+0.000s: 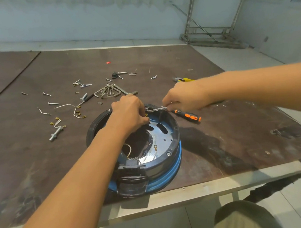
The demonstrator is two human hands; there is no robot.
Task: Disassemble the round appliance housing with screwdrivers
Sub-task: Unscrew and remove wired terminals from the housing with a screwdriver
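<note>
Dark, scuffed counter (39, 152) under a pale wall carries everything. The round housing (170, 174) sits near its front edge, open side up.

Much looks done already. Loose screws (82, 84), bolts and cut wires with brass terminals (75, 110) lie scattered beyond it, near a fan of hex keys (109, 91).

Inside, the shiny metal plate (159, 137) is still seated, and I see at least two rim screws (168, 154) still in the black ring, so I judge the job roughly midway.

My left hand (127, 114) reaches over the far inner wall, fingers curled down at a small brass fitting (146, 115). Whether they pinch it or only steady it, I cannot tell.

My right hand (184, 96) is clamped on a slim metal tool (157, 109), its tip aimed at that same spot. The two hands are close together but not touching.

An orange-handled screwdriver (190, 116) lies unused just beside the housing, under my right hand. What remains, I reckon, is freeing this last wiring, the rim screws, then lifting the plate.
</note>
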